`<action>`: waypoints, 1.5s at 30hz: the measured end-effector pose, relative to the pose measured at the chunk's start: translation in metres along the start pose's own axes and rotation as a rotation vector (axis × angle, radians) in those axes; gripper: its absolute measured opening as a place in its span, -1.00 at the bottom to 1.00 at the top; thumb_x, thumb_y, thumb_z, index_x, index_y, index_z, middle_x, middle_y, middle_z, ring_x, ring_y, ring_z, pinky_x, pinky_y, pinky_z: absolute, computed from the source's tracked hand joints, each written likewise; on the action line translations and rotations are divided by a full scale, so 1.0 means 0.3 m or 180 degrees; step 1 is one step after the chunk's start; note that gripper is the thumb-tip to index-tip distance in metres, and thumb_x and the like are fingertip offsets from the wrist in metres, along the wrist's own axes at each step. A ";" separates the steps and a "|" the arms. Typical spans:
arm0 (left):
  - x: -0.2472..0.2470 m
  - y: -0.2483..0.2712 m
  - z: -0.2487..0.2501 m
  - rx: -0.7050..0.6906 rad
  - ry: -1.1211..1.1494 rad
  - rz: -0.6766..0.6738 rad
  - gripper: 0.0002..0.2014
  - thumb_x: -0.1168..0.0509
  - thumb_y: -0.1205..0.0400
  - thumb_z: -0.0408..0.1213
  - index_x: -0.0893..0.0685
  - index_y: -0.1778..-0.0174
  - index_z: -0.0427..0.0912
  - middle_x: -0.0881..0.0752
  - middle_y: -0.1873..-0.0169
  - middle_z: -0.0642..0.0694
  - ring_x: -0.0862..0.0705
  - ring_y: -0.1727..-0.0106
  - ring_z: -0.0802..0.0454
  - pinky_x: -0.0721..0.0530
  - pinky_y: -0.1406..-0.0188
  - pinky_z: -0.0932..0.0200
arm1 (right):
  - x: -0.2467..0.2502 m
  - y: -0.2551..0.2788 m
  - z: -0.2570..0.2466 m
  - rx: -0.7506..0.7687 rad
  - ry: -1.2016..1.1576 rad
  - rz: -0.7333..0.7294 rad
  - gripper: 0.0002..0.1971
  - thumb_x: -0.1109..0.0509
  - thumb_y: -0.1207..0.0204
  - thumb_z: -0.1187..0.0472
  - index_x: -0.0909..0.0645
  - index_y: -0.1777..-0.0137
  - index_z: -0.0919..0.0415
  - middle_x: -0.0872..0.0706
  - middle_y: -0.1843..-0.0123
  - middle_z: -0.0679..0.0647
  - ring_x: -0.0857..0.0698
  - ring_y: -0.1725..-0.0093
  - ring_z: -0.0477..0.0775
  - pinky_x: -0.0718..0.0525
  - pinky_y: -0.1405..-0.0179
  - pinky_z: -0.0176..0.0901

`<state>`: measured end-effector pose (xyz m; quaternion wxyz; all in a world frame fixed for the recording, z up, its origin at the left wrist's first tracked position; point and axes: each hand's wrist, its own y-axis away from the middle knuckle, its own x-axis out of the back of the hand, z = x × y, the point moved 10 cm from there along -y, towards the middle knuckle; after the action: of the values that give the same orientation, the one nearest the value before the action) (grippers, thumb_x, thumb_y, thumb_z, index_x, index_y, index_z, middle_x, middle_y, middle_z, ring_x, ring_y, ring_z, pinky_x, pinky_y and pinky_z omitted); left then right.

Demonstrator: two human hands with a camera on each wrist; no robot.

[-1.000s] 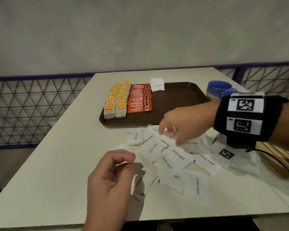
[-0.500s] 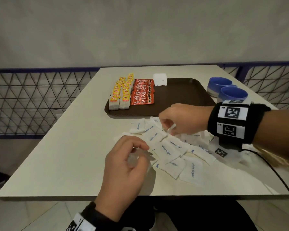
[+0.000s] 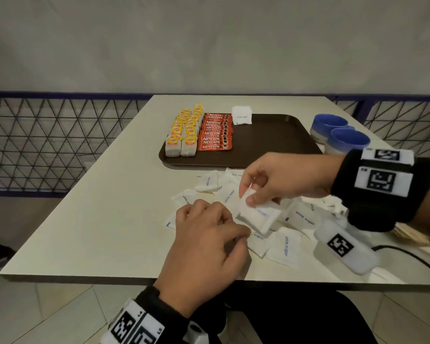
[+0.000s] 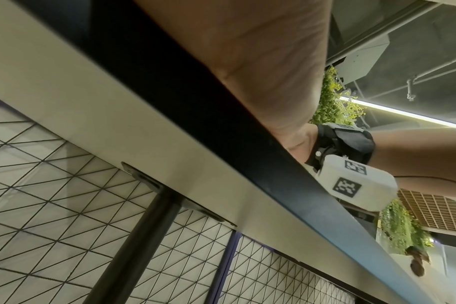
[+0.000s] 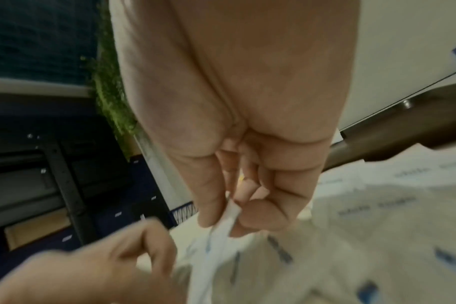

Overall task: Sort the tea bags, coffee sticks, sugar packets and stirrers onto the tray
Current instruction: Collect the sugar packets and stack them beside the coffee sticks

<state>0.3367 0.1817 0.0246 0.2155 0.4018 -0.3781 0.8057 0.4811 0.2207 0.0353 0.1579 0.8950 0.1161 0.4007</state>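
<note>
A brown tray point(image 3: 271, 145) holds rows of yellow-tagged tea bags point(image 3: 181, 135), red coffee sticks point(image 3: 215, 135) and a small white pile of sugar packets point(image 3: 242, 115) at its far edge. Loose white sugar packets point(image 3: 284, 247) lie scattered on the table in front of the tray. My right hand point(image 3: 247, 197) pinches a small stack of sugar packets point(image 3: 258, 217) by its corner, lifted just over the scatter; the right wrist view shows the pinch point(image 5: 221, 222). My left hand point(image 3: 224, 227) is curled on the packets beside it; what lies under its fingers is hidden.
Two blue bowls point(image 3: 348, 141) stand right of the tray. Wooden stirrers point(image 3: 412, 235) lie at the right edge behind my right wrist. A black cable point(image 3: 407, 254) trails over the table's near right corner. A mesh railing point(image 3: 47, 145) runs along the left.
My right hand has lifted a small stack of sugar packets and drawn it nearer to me. My left hand moved forward and right onto the scattered packets.
</note>
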 end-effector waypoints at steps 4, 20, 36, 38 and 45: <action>0.036 0.011 -0.047 0.0232 0.0353 0.0427 -0.88 -0.40 -0.52 -0.15 -0.83 0.17 0.17 -0.52 0.21 0.19 -0.50 0.00 0.11 -0.39 -0.14 0.04 | -0.033 -0.006 0.025 -0.0282 0.0560 0.0238 -0.71 -0.60 -0.52 -0.05 -0.71 -0.20 -0.06 -0.61 0.13 -0.18 -0.68 0.25 -0.14 -0.62 0.30 -0.30; 0.023 0.001 -0.114 0.0696 0.0563 0.0544 -0.83 -0.26 -0.48 -0.15 -0.77 0.26 0.13 -0.61 0.19 0.24 -0.50 -0.02 0.14 -0.48 -0.16 -0.05 | -0.076 -0.007 -0.055 -0.0178 0.1539 0.0288 -0.59 -0.63 -0.48 -0.07 -0.57 -0.20 0.00 -0.66 -0.18 -0.07 -0.67 -0.10 0.01 -0.59 0.15 -0.28; 0.083 0.025 -0.168 0.1112 0.1100 0.1039 -0.72 -0.33 -0.55 -0.42 -0.60 -0.04 0.07 -0.59 -0.01 0.30 -0.50 -0.16 0.21 -0.57 -0.22 -0.03 | -0.090 -0.036 -0.076 -0.0245 0.1439 0.0089 -0.62 -0.67 -0.45 0.01 -0.63 -0.17 0.03 -0.68 -0.17 -0.02 -0.70 -0.13 0.07 -0.68 0.06 -0.23; 0.084 0.025 -0.167 0.1098 0.1081 0.1044 -0.71 -0.33 -0.56 -0.44 -0.60 -0.05 0.06 -0.59 -0.02 0.29 -0.50 -0.15 0.21 -0.56 -0.20 0.02 | -0.093 -0.034 -0.079 -0.0239 0.1355 0.0087 -0.58 -0.68 -0.45 0.03 -0.64 -0.25 0.05 -0.67 -0.23 -0.02 -0.70 -0.19 0.06 -0.70 -0.03 -0.22; 0.090 0.030 -0.174 0.1110 0.1141 0.1129 -0.74 -0.33 -0.57 -0.43 -0.61 -0.02 0.05 -0.60 -0.01 0.29 -0.52 -0.17 0.21 -0.48 -0.10 0.30 | -0.111 -0.042 -0.098 -0.0140 0.1490 0.0131 -0.63 -0.66 -0.47 0.06 -0.70 -0.24 0.03 -0.72 -0.19 -0.05 -0.73 -0.17 0.04 -0.74 -0.10 -0.20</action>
<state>0.2896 0.2181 0.0222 0.0626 0.2120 -0.2543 0.9415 0.4362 0.2269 0.0263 0.1379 0.7762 0.1224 0.6029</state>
